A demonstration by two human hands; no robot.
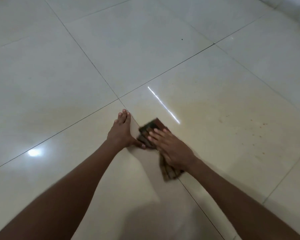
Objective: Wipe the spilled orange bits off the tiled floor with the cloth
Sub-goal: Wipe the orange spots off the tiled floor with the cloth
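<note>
Our right hand (170,146) lies flat on the cloth (153,134), palm down, fingers spread and pressing it to the floor rather than pinching it. The cloth is a dark brown folded piece with a striped or checked weave, blurred at its edges; one squared corner pokes out beyond the fingertips, and a rumpled tail trails from under the wrist. Just beside the cloth, our left hand (120,132) rests open on the tile, fingers together and pointing away from us, its thumb stretched out sideways so the tip touches the cloth's near edge. The cloth sits right on a dark grout line (196,203), close to where four tiles meet. The tiled floor (59,75) is glossy, pale cream, made of large square slabs with thin dark joints. On the far side of the cloth a thin bright streak of reflected light (163,104) crosses the tile. Well to the right of the cloth, the orange bits (256,130) lie scattered as tiny rust-coloured specks over a faint yellowish smear.
</note>
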